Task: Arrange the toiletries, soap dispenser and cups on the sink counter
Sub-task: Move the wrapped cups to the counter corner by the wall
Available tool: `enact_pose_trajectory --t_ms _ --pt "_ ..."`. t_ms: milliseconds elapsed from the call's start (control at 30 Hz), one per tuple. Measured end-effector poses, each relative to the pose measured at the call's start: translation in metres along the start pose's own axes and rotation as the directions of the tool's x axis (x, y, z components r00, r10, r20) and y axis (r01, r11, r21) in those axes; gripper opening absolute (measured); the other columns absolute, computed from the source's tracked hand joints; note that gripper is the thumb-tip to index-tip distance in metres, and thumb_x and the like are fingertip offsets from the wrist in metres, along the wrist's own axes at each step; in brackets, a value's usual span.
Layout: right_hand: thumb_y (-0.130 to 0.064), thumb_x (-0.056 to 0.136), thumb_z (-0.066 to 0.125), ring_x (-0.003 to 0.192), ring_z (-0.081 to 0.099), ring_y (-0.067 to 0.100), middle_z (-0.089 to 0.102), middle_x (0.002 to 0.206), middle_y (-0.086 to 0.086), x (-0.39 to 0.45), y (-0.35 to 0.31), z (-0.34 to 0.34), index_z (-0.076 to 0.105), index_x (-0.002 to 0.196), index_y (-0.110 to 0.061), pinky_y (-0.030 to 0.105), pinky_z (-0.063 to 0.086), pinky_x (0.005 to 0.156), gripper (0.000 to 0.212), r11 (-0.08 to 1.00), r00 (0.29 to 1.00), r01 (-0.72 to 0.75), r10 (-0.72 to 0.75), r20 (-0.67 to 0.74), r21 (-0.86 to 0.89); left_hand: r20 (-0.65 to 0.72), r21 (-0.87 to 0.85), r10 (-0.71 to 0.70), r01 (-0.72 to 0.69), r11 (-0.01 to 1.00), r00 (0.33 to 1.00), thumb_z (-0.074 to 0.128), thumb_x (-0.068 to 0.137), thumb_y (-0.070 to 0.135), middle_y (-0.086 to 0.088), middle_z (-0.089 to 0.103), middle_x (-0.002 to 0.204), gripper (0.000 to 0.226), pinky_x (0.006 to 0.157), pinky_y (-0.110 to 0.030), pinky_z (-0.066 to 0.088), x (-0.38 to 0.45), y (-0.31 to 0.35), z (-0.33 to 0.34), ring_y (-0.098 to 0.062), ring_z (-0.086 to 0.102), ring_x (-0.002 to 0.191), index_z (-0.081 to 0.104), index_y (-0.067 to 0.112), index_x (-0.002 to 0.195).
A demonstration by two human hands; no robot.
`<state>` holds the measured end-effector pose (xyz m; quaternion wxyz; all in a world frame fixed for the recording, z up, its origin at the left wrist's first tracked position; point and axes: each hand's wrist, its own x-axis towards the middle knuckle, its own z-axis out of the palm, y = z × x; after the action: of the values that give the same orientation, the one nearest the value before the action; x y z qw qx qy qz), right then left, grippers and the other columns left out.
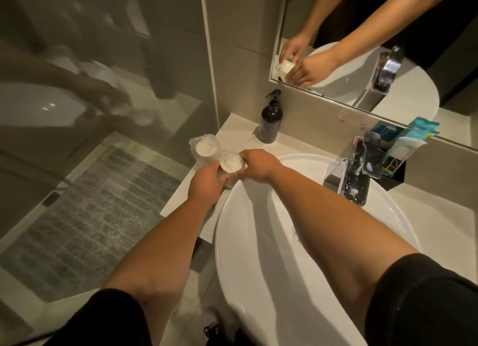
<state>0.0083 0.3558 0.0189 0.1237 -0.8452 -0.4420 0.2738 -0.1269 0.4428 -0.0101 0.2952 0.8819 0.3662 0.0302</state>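
Both black sleeves (pixel 424 301) fill the lower frame. At centre, I see the left hand (pixel 207 182) and right hand (pixel 258 166) each clamped on one plastic-wrapped cup (pixel 231 162); a second wrapped cup (pixel 204 147) stands just upper left, the soap dispenser (pixel 270 120) above.

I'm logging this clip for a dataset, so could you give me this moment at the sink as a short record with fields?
setting: bathroom counter with a white basin, mirror above
left hand: grips the wrapped cup from its near side
right hand: holds the same cup from the basin side
second wrapped cup: on the counter, just left of the held one
soap dispenser: dark pump bottle, upright at the back wall
faucet: chrome, behind the basin
toiletries: packets right of the faucet
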Motion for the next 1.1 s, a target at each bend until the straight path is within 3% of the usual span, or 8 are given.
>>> enact_pose_trajectory --t_ms 167,267,500,600,800,1100 --pt "-0.038 0.081 0.071 0.100 0.061 0.027 0.068 0.114 0.006 -0.013 -0.007 -0.010 0.060 0.122 -0.017 0.028 0.038 0.074 0.047 0.991 0.991 0.076 -0.062 -0.122 0.113 -0.077 -0.037 0.041 -0.044 0.998 0.996 0.059 0.092 0.034 -0.011 0.069 0.104 0.033 0.076 -0.035 0.050 -0.004 0.009 -0.022 -0.030 0.063 0.095 0.059 0.015 0.119" --pt "-0.036 0.082 0.071 0.101 0.061 0.025 0.069 0.112 0.005 -0.027 -0.017 -0.028 0.063 0.119 -0.018 0.026 0.036 0.072 0.042 0.985 0.974 0.127 -0.102 -0.202 0.115 -0.116 -0.097 0.051 -0.063 0.993 0.992 0.061 0.090 0.032 -0.009 0.068 0.104 0.033 0.071 -0.027 0.041 -0.009 0.022 -0.042 -0.029 0.062 0.095 0.061 0.016 0.119" --pt "-0.032 0.077 0.075 0.098 0.059 0.021 0.067 0.107 0.003 -0.073 -0.035 -0.052 0.064 0.113 -0.017 0.026 0.035 0.071 0.040 0.989 0.947 0.128 -0.098 -0.306 0.077 -0.131 -0.137 0.131 -0.149 0.979 0.983 0.065 0.086 0.032 -0.004 0.068 0.097 0.027 0.076 -0.032 0.047 -0.033 0.044 -0.069 -0.022 0.062 0.089 0.065 0.013 0.105" --pt "-0.030 0.075 0.077 0.095 0.060 0.023 0.068 0.104 0.004 -0.096 -0.037 -0.051 0.064 0.109 -0.016 0.030 0.043 0.072 0.039 0.990 0.944 0.102 -0.067 -0.324 0.093 -0.122 -0.104 0.177 -0.189 0.976 0.977 0.065 0.086 0.034 -0.001 0.067 0.092 0.025 0.072 -0.030 0.046 -0.048 0.046 -0.072 -0.020 0.061 0.085 0.064 0.012 0.098" --pt "-0.024 0.074 0.077 0.096 0.060 0.025 0.067 0.108 0.005 -0.144 -0.036 -0.025 0.064 0.115 -0.014 0.034 0.048 0.079 0.044 0.989 0.931 0.010 0.044 -0.364 0.145 -0.041 -0.162 0.288 -0.291 0.943 0.957 0.065 0.088 0.035 0.000 0.069 0.111 0.034 0.090 -0.040 0.052 -0.086 0.044 -0.065 -0.018 0.063 0.102 0.062 0.017 0.117" --pt "-0.026 0.076 0.076 0.101 0.061 0.024 0.068 0.115 0.004 -0.223 -0.037 0.022 0.063 0.120 -0.016 0.031 0.045 0.080 0.048 0.965 0.867 -0.143 0.230 -0.442 0.221 0.077 -0.142 0.477 -0.464 0.874 0.876 0.063 0.090 0.036 0.000 0.068 0.118 0.039 0.087 -0.028 0.045 -0.141 0.043 -0.045 -0.019 0.063 0.108 0.060 0.019 0.124"
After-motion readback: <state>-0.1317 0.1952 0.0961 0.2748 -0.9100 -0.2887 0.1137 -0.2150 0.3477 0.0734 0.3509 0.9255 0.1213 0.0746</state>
